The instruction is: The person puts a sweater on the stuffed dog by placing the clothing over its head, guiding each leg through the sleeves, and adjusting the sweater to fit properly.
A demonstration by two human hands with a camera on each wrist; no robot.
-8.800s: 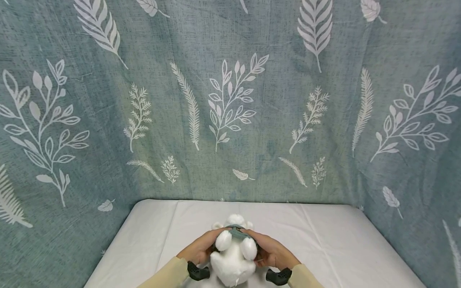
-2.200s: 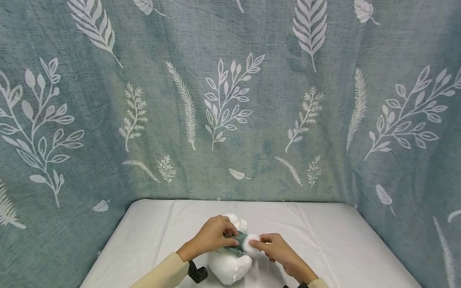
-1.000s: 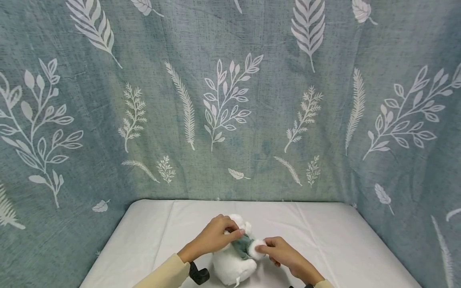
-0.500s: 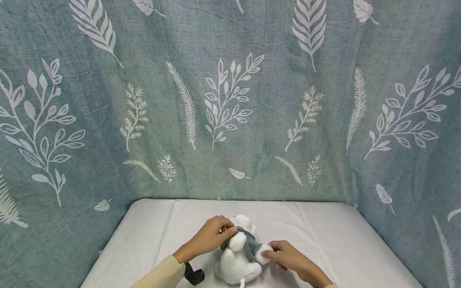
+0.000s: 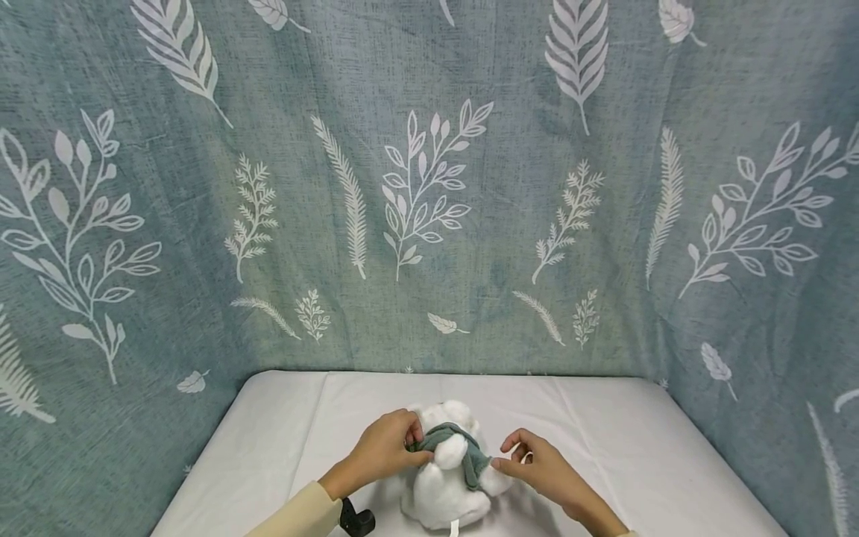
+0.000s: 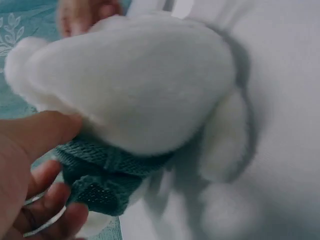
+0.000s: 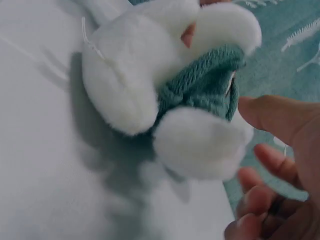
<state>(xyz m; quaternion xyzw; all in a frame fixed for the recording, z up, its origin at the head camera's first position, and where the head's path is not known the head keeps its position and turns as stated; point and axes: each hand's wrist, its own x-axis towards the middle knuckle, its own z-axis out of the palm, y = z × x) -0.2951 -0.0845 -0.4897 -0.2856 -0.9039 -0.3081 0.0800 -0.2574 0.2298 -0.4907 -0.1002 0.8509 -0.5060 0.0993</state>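
Note:
A white stuffed bear [image 5: 443,492] in a green knit garment [image 5: 473,461] sits on the white surface, with a tag at its base. My left hand [image 5: 388,449] pinches at the garment's left side; in the left wrist view its thumb presses the white fur and its fingers curl by the green knit [image 6: 102,187]. At the bear's right, my right hand [image 5: 545,471] has loosely bent fingers spread apart. Its thumb tip is close to the bear's paw [image 7: 200,142] and the garment edge; whether it touches cannot be told.
The white padded surface [image 5: 322,418] has rounded far corners. Blue-green curtains [image 5: 376,328] with white leaf prints enclose it at the back and both sides. A black wrist device [image 5: 357,518] is by the left sleeve [image 5: 302,514].
The bear has turned and its garment front shows more. My right hand, which pinched the right paw, has let go and spread its fingers. My left hand has shifted slightly left and down.

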